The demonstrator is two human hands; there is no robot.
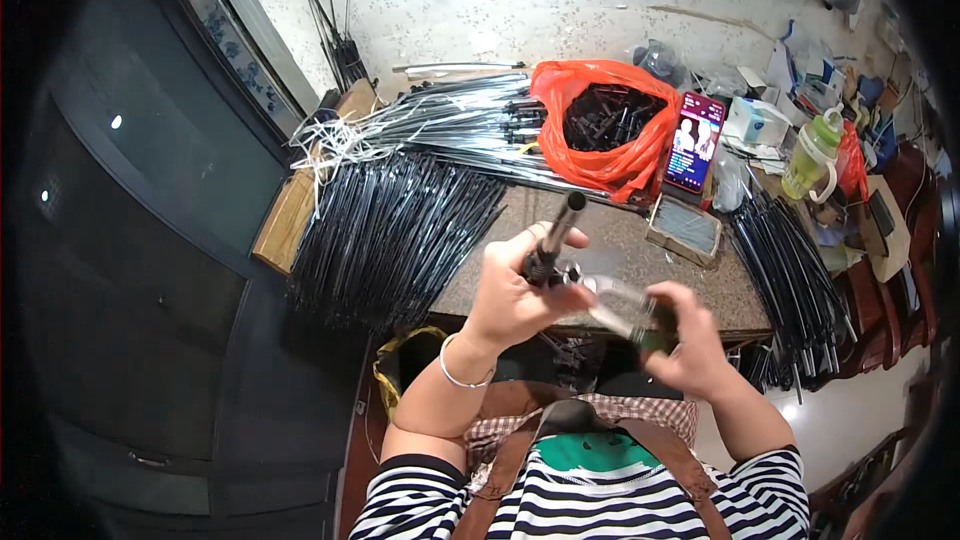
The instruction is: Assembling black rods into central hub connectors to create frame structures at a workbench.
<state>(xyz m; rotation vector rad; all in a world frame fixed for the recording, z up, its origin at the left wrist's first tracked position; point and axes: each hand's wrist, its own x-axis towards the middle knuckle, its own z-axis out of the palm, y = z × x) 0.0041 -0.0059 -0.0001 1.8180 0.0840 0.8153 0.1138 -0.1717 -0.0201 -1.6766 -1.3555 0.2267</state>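
My left hand (505, 300), in the middle, is wrapped round a dark metal rod (560, 230), whose round end points up toward me. A black ribbed collar sits low on the rod, at my fingers. To the right, my right hand (690, 340) is closed round the dark handles of a silver pliers-like tool (618, 305). Motion blurs the tool and the right fingers. The tool's head meets the rod's lower part beside my left thumb; exactly how they touch is hard to make out.
Bundled dark thin rods (390, 240) cover the table's left side, with silver rods (460, 120) behind. An orange-red bag (640, 175) holds dark parts. A phone (693, 145), a small box of pins (685, 230), a green bottle (808, 160) and black rods (790, 270) stand right.
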